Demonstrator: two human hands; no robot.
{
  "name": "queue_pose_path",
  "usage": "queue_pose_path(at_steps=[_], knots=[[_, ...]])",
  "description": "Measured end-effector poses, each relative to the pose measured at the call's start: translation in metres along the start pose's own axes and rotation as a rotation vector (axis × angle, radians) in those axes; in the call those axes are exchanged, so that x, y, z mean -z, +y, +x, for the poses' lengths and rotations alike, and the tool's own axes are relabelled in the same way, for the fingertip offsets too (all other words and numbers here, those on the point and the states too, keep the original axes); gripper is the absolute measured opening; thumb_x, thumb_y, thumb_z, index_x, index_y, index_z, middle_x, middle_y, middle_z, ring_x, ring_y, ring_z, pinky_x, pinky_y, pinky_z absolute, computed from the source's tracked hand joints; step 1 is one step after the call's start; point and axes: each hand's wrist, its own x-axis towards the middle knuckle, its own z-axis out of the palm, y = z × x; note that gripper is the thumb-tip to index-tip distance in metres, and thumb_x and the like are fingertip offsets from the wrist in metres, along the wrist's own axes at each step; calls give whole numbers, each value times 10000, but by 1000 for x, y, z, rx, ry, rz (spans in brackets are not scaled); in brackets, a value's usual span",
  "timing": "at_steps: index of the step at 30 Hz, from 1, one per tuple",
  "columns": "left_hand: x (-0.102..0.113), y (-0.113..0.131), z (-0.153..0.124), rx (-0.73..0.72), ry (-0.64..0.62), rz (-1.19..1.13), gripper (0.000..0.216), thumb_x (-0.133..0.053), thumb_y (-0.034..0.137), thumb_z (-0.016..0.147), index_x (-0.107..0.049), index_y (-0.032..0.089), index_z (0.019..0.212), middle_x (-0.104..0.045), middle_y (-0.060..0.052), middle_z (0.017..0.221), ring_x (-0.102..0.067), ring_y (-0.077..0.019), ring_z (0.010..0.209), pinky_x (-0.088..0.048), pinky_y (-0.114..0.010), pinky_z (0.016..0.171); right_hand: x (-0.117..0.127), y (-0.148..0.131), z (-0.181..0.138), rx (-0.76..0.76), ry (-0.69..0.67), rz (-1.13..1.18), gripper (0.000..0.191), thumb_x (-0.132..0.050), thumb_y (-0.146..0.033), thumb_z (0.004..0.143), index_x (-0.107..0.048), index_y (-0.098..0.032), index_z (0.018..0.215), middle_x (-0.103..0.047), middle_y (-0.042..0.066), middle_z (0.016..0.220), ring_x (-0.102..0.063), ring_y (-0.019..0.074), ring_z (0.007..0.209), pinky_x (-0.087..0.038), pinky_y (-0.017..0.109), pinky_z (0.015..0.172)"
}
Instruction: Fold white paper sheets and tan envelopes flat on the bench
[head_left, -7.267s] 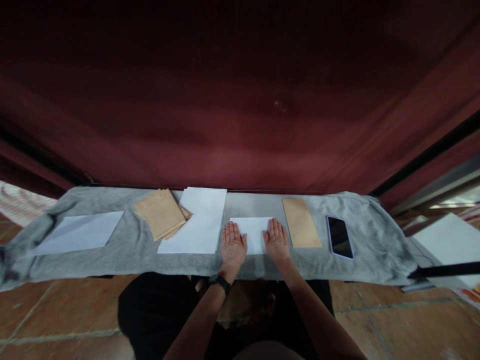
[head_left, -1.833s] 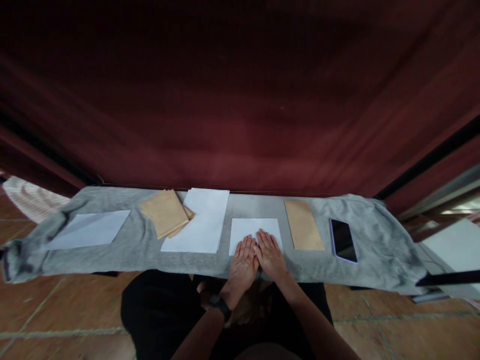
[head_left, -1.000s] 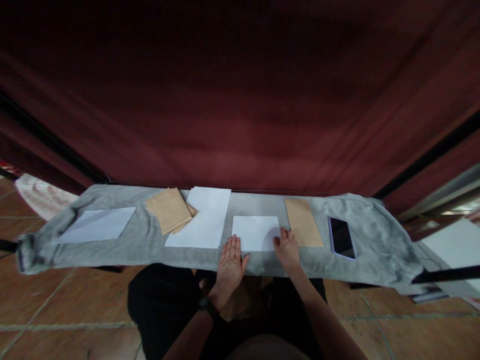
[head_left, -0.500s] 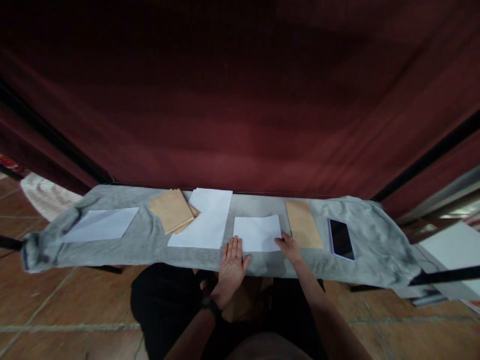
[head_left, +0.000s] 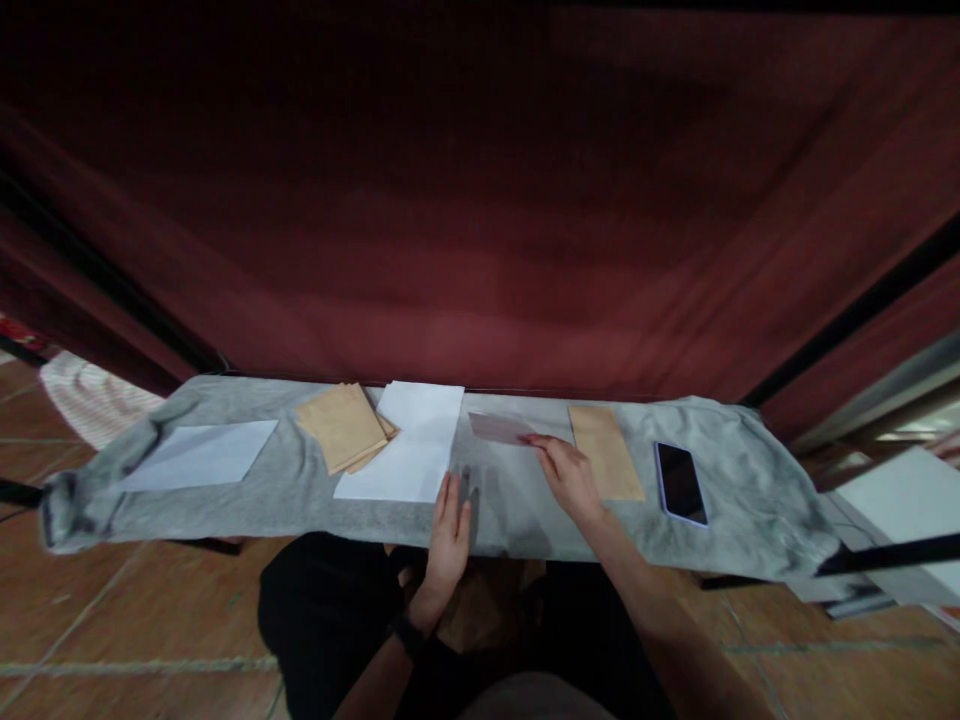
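From where I watch, the small sheet [head_left: 495,428] is the hard thing to read: its face is tilted so far from my camera that I get only a thin slanted strip, and the right hand [head_left: 566,475] covers its near right end. The thumb and fingers are pinched narrow on that end, holding it above the grey cloth [head_left: 300,515], between the large white sheets [head_left: 416,455] and a single brown envelope [head_left: 606,455]. I can't tell whether the left hand [head_left: 448,540] touches anything; its fingers are straight and the grasp is loose, right by the lower corner of the large sheets. The stack of envelopes [head_left: 341,425] hides part of those sheets, and a white board [head_left: 911,505] is cut off at my right edge. Any print on the envelopes is too blurred for me to make out; the phone [head_left: 680,483] shows a dark screen in a pale purple case. The small sheet looks thin, dull pinkish grey in shadow, with a fairly straight upper edge.
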Motion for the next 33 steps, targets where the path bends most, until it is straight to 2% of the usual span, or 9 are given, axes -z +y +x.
queue_pose_path(at_steps=[3,6,9,13,18,21,25,29,33], knots=[[13,1,4,27,77,-16,508,-287,410,1048,-350,277,1534,-331,-53,1625,-299,-212,1501,-273,-444,1243,-20,8,-34,121,-213,-155,316,-420,-204,997,-704,-222,1135,-724,57,1203,-653,200,1136,-430,404,1130],[21,2,16,0,16,-16,503,-271,422,1049,-438,245,1489,-433,-65,1569,-372,-207,1465,-320,-435,1223,-36,23,-68,153,-319,-225,342,-442,-139,971,-696,-214,1188,-714,70,1242,-650,204,1170,-426,411,1146],[17,9,33,-97,-239,22,504,-289,447,1044,-516,231,1439,-497,-58,1526,-419,-192,1438,-338,-411,1212,-42,34,-89,212,-379,-205,441,-510,-99,910,-637,-239,1308,-643,61,1373,-578,208,1290,-421,433,1160],[-9,29,57,-326,-604,125,491,-315,440,1041,-512,254,1450,-450,-22,1558,-351,-159,1474,-274,-378,1237,-42,43,-99,225,-361,-226,627,-572,-49,812,-558,-229,1413,-544,74,1483,-487,227,1386,-365,480,1198],[-44,48,79,-393,-786,269,482,-341,418,1030,-465,296,1480,-378,4,1594,-261,-173,1513,-178,-423,1253,-41,50,-110,229,-377,-221,627,-556,-17,803,-591,-246,1385,-599,50,1427,-539,199,1341,-411,420,1168],[-56,45,86,-448,-797,304,461,-359,397,1021,-481,335,1462,-364,30,1598,-239,-167,1519,-140,-433,1258,-40,53,-117,226,-376,-204,580,-574,-52,835,-608,-281,1367,-592,30,1434,-550,198,1331,-420,416,1163],[-57,29,92,-428,-672,354,484,-346,382,1028,-445,291,1492,-351,-3,1604,-239,-166,1518,-143,-431,1260,-38,56,-119,187,-354,-164,510,-577,-83,867,-640,-293,1327,-618,20,1405,-577,189,1302,-441,408,1151],[-42,10,96,-361,-592,366,487,-349,336,1023,-463,223,1483,-385,-39,1586,-296,-164,1496,-211,-409,1252,-38,60,-120,135,-316,-159,566,-560,-58,827,-629,-285,1341,-618,32,1408,-563,200,1316,-435,447,1153],[-17,-10,84,-321,-513,213,472,-442,155,927,-615,266,1352,-561,-12,1464,-466,-152,1403,-350,-399,1208,-37,61,-119,86,-249,-163,673,-498,15,761,-621,-295,1346,-638,27,1382,-579,195,1295,-405,486,1172]])
